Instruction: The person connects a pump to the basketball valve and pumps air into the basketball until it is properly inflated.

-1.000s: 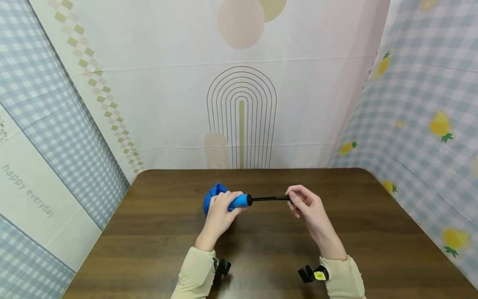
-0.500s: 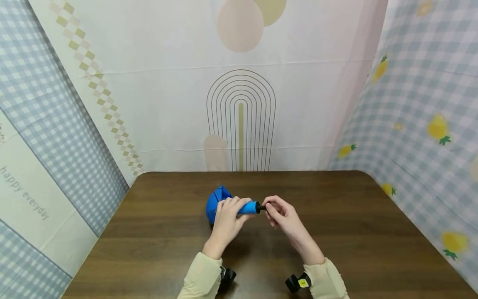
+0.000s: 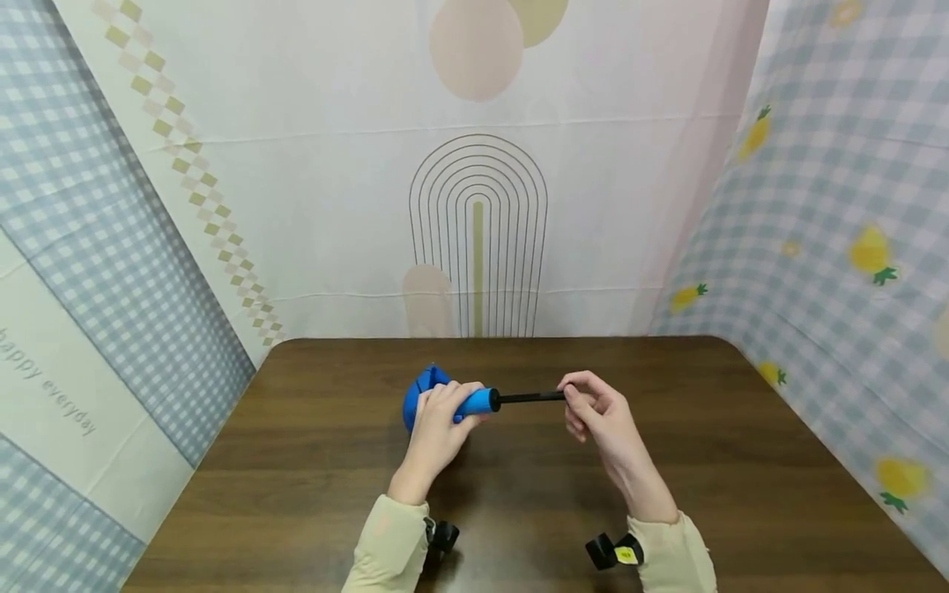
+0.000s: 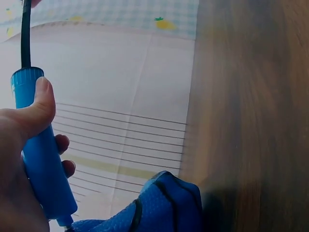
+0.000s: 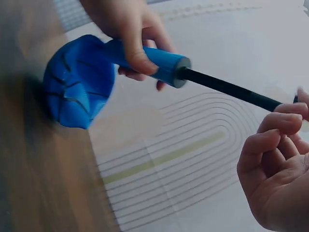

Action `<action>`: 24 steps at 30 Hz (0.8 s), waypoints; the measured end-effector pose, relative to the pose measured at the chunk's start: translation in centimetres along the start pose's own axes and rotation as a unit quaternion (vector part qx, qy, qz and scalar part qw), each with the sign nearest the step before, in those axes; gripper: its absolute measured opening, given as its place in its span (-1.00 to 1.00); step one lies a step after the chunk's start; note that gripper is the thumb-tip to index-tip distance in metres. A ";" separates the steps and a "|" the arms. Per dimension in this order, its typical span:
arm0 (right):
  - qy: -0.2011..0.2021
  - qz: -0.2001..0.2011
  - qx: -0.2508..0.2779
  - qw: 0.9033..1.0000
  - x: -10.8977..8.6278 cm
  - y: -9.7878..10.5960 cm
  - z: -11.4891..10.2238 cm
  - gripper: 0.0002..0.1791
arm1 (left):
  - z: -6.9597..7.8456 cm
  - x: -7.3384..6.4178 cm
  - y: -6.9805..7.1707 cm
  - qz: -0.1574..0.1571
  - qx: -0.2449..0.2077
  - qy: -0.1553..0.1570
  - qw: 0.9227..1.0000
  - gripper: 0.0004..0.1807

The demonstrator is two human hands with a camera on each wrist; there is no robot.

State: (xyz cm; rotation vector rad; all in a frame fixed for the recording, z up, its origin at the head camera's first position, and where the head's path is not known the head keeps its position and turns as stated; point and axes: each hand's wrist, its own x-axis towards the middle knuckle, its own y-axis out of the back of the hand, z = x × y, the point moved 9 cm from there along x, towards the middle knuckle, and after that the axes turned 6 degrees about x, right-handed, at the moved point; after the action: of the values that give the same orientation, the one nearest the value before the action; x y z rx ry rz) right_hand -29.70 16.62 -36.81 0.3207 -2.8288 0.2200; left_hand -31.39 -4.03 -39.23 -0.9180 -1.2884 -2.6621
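Note:
My left hand [image 3: 437, 432] grips the blue barrel of a hand pump [image 4: 46, 169], its thumb lying along the barrel near the black-rod end. A dented, partly deflated blue ball with black lines [image 5: 79, 87] sits at the pump's other end; in the left wrist view the pump's narrow tip meets it. The black rod [image 5: 227, 89] stands well out of the barrel toward the right. At its far end my right hand [image 3: 608, 416] pinches the handle between thumb and fingers, which mostly hide it. Pump and rod lie nearly level over the table.
A dark brown wooden table [image 3: 311, 461] spreads beneath both hands. Behind it hangs a pale patterned cloth [image 3: 334, 206], with checked cloth [image 3: 815, 189] along the right side and more at the left. Each wrist wears a small black camera [image 3: 600, 550].
Half a second ago my right hand had pushed the rod almost fully into the barrel. Now it has drawn the rod out to the right again. My left hand shifted slightly left with pump and ball.

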 end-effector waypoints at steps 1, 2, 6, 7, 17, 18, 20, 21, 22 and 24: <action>-0.001 -0.002 0.002 1.000 0.1 -0.3 0.4 -0.91 | 0.2 0.0 0.1 0.002 0.005 -0.005 1.000 -0.60; -0.003 -0.006 0.002 1.000 0.1 -0.6 0.9 -0.90 | 0.3 -0.1 0.1 0.003 0.011 -0.009 1.000 -0.60; -0.029 -0.026 -0.024 0.999 0.3 -2.2 3.2 -0.77 | 1.2 -0.2 -0.2 0.006 0.052 -0.034 0.998 -0.59; -0.032 -0.029 -0.034 0.998 0.3 -2.5 3.7 -0.74 | 1.5 -0.3 -0.3 0.003 0.056 -0.041 0.998 -0.59; -0.047 -0.054 -0.075 0.995 0.5 -2.6 3.5 -0.68 | 0.2 -0.1 -0.3 -0.015 0.011 0.007 1.000 -0.61; -0.051 -0.049 -0.076 0.995 0.5 -2.2 3.2 -0.67 | -0.1 -0.1 -0.3 -0.017 0.003 0.014 1.000 -0.61; -0.059 -0.031 -0.077 0.995 0.5 -1.2 2.4 -0.64 | -0.7 0.0 0.0 -0.016 -0.007 0.020 1.000 -0.61; -0.060 -0.022 -0.079 0.995 0.4 -0.7 1.9 -0.64 | -1.1 0.1 0.1 -0.014 -0.010 0.023 1.000 -0.61; -0.056 -0.015 -0.079 0.995 0.3 -0.2 1.3 -0.63 | -1.3 0.2 0.2 -0.013 -0.011 0.025 1.000 -0.61; -0.048 -0.003 -0.076 0.996 0.1 0.5 0.3 -0.64 | -1.8 0.3 0.4 -0.011 -0.019 0.023 0.999 -0.61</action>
State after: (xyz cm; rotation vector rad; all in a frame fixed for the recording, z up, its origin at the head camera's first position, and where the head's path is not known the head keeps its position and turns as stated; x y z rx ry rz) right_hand -29.95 17.03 -37.13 0.3145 -2.9177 -0.0121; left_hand -32.40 -5.53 -39.65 -0.8458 -1.2503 -2.7164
